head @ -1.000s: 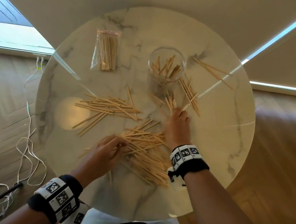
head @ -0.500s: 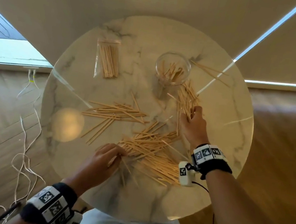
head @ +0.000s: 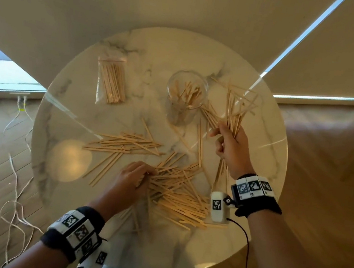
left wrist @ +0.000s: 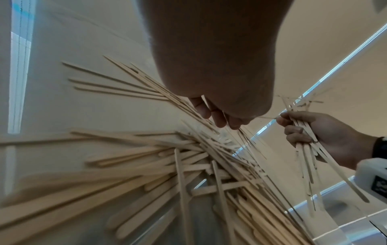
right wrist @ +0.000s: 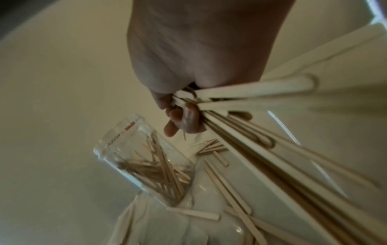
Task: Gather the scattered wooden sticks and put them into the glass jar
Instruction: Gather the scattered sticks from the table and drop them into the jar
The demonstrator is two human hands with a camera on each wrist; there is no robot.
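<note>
A clear glass jar (head: 187, 90) (right wrist: 144, 164) stands upright on the round marble table (head: 138, 45), several wooden sticks inside it. My right hand (head: 229, 145) (right wrist: 180, 114) (left wrist: 318, 132) is raised just right of the jar and grips a bundle of sticks (head: 234, 110) (right wrist: 261, 136) that fans out above and below the fist. My left hand (head: 135, 178) (left wrist: 217, 114) lies on the left end of the big stick pile (head: 177, 192) (left wrist: 188, 165), its fingers curled down into the sticks. Another loose group of sticks (head: 123, 142) lies at mid-table.
A clear plastic bag of sticks (head: 111, 80) lies at the back left of the table. A few loose sticks (head: 200, 146) lie between the jar and the pile. White cables (head: 14, 180) trail on the wooden floor at left.
My right hand has gathered sticks beside the jar, closed round them and lifted the bundle off the table. My left hand has stayed on the near pile, curling in a little.
</note>
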